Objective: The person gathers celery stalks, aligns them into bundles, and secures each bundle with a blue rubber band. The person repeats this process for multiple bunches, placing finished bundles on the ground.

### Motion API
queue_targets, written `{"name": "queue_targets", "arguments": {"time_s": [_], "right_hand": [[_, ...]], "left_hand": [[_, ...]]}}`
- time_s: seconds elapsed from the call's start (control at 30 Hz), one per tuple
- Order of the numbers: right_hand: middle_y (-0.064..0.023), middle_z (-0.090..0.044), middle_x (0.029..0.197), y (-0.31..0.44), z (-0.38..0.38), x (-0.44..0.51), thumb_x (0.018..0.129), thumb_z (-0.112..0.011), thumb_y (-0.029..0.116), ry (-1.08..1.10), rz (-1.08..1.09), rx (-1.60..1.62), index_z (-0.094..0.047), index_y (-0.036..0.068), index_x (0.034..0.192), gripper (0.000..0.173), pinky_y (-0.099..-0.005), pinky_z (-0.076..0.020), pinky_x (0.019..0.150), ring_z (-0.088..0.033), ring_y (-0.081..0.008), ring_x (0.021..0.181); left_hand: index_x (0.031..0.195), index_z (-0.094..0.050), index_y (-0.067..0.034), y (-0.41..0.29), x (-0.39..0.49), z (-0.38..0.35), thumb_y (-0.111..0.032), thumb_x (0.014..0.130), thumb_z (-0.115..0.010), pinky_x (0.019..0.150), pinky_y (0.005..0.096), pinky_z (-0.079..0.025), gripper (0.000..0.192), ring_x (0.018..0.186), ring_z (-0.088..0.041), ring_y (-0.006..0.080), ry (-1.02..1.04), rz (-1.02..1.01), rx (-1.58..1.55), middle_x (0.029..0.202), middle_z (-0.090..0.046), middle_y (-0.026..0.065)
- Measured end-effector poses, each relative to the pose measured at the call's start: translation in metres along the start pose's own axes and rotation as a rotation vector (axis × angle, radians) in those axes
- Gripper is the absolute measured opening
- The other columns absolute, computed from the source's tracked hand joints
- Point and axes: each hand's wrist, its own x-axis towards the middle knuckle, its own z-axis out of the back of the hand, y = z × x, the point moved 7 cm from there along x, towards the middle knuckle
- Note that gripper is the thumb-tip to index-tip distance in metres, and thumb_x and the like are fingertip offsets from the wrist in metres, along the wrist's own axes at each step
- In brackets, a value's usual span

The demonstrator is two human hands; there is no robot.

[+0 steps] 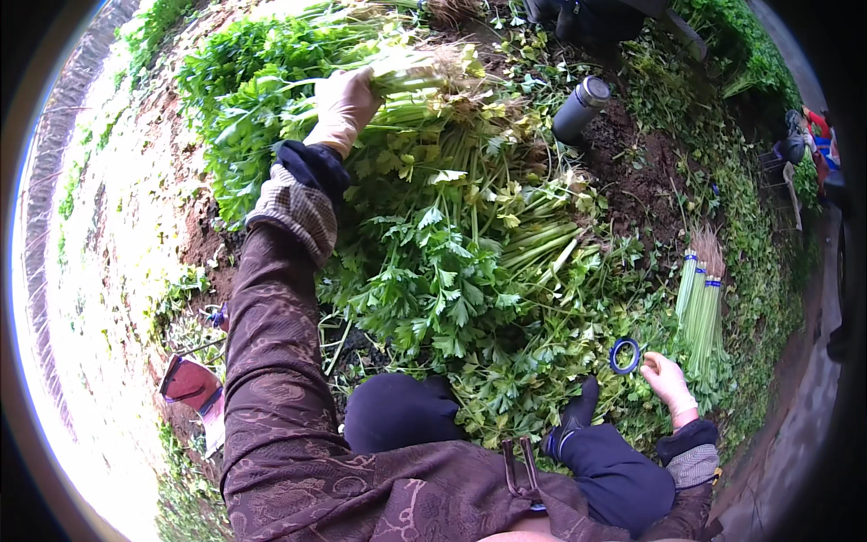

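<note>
My left hand (347, 108), in a pale glove, is closed around several celery stalks (406, 76) just above their roots. The roots point right and the leaves (261, 88) spread to the left. A heap of loose celery (440, 271) lies before me, some of it with yellowed leaves. My gloved right hand (667, 385) is low at the right, its fingers curled, right beside a roll of blue tape (624, 356) on the leaves. Whether the fingertips touch the roll is unclear. Just beyond that hand lie celery bundles (701, 305) bound with blue tape, roots upward.
A dark grey flask (581, 110) stands tilted on the soil past the heap. At the left rests a red and pink object (193, 386). Cut leaves cover the ground. A dark garment (589, 17) shows at the top. Another person (819, 146) is at the far right.
</note>
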Motion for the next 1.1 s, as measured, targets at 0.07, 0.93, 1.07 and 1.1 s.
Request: {"name": "queue_targets", "arguments": {"time_s": [0.07,0.93,1.07,1.1], "right_hand": [[-0.0121,-0.071,0.108,-0.003,0.002,-0.005,0.088,-0.068,0.021,0.0,-0.006,-0.036,-0.06,0.003,0.126,0.042,-0.0328,-0.0548,0.086,-0.069,-0.0203,0.091],[-0.0081,-0.061,0.099,0.302,-0.054,-0.054,0.092,-0.061,0.032,0.022,0.557,1.723,-0.057,0.003,0.109,0.033,-0.0367,-0.0496,0.094,-0.061,-0.0186,0.094],[-0.0062,-0.058,0.074,0.213,-0.046,-0.028,0.089,-0.062,0.028,0.096,0.469,1.616,-0.057,0.004,0.099,0.025,-0.0336,-0.056,0.071,-0.06,-0.0184,0.067],[-0.0055,-0.057,0.072,0.197,-0.049,-0.025,0.089,-0.062,0.031,0.119,0.431,1.589,-0.057,0.004,0.1,0.03,-0.0347,-0.0554,0.068,-0.058,-0.0191,0.062]], "left_hand": [[0.079,-0.067,-0.018,0.008,0.004,0.016,-0.035,0.079,-0.069,0.063,0.0452,-0.052,0.017,0.069,-0.065,0.0332,-0.099,-0.022,-0.04,0.069,-0.066,0.0094],[0.129,-0.054,0.0,-0.294,-0.2,0.166,-0.021,0.075,-0.074,0.079,0.0435,-0.057,0.062,0.096,-0.068,0.0348,0.575,-0.539,-0.782,0.12,-0.064,0.0213],[0.114,-0.07,-0.012,-0.21,-0.108,0.068,-0.019,0.086,-0.069,0.08,0.0368,-0.057,0.029,0.091,-0.071,0.0288,0.296,-0.277,-0.692,0.104,-0.073,0.0122],[0.113,-0.07,-0.014,-0.169,-0.078,0.025,-0.02,0.089,-0.066,0.08,0.0357,-0.057,0.026,0.09,-0.071,0.0286,0.414,-0.066,-0.571,0.104,-0.073,0.0116]]}}
